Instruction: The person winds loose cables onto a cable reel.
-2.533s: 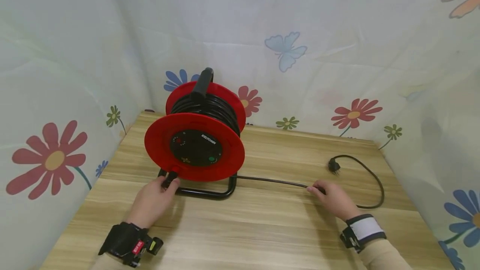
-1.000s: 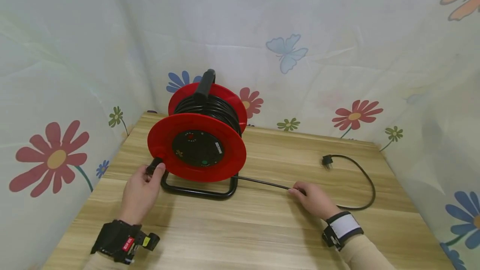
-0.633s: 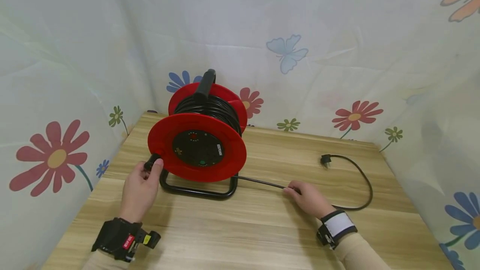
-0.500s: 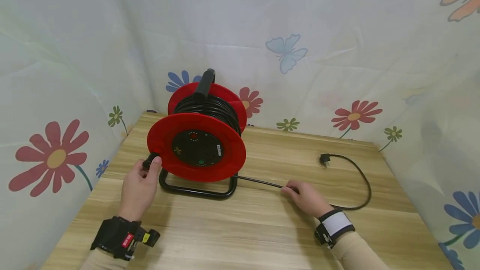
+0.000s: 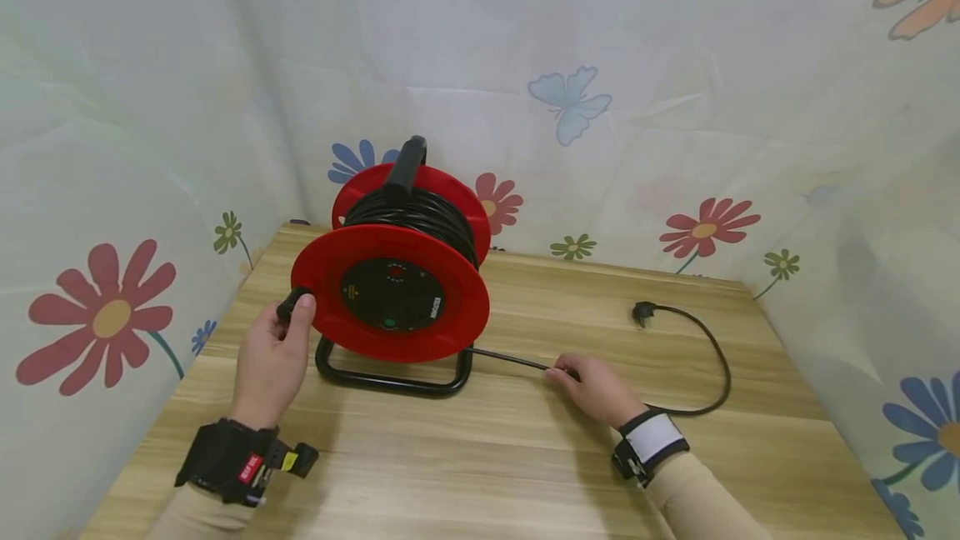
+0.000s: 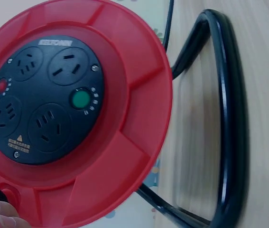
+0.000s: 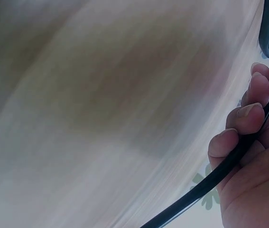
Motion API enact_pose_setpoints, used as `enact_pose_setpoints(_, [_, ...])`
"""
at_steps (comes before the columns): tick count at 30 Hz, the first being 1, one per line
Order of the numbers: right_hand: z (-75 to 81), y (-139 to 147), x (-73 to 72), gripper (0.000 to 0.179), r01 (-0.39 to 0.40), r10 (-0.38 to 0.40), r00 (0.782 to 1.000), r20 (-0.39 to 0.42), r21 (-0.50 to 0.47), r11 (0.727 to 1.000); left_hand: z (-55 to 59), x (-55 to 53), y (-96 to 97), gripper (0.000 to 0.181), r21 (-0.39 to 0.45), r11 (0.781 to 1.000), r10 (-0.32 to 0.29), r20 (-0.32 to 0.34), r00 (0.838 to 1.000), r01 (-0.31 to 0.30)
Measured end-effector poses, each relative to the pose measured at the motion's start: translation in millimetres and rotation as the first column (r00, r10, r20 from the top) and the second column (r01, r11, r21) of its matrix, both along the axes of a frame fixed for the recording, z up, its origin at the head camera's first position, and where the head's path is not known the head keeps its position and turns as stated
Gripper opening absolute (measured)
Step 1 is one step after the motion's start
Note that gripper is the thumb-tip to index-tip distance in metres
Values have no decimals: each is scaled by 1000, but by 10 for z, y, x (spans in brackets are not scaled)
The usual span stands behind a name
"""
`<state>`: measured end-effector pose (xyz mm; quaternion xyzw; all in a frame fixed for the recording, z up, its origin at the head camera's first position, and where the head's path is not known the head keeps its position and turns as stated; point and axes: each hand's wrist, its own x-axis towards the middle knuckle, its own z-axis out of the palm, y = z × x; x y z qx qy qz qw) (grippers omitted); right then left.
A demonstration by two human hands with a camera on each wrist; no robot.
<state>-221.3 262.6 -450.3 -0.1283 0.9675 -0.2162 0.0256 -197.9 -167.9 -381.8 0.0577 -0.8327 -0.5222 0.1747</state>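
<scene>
Cable reel has its knob pinched by the left hand, and the right hand is gripping the black cable. The reel stands upright on its frame, on the bench; the plug lies farther to the right.

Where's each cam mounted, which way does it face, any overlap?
Head: worn on the head, facing forward and down at reel and table; left hand, right hand and forearms show.
Left wrist: worn there, facing the reel's socket panel and frame; left fingertips show, lower left.
Right wrist: worn there, facing table and cable; right fingers show, right side.
Shared: reel and frame, in head and left wrist.
</scene>
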Motion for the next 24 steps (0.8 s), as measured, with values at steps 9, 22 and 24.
enact_pose_setpoints(9, [23,-113,-15,19,-15,15,1000,8,-12,1000,110,-19,18,49,-32,999,-10,-46,999,8])
enact_pose_setpoints(22, [11,-271,-34,18,-50,49,999,-11,-26,998,273,-38,50,51,-99,995,-32,-57,998,26])
enact_pose_setpoints(24, [3,-291,-34,18,-65,64,998,-23,-27,998,308,-40,53,52,-130,991,-33,-51,998,26])
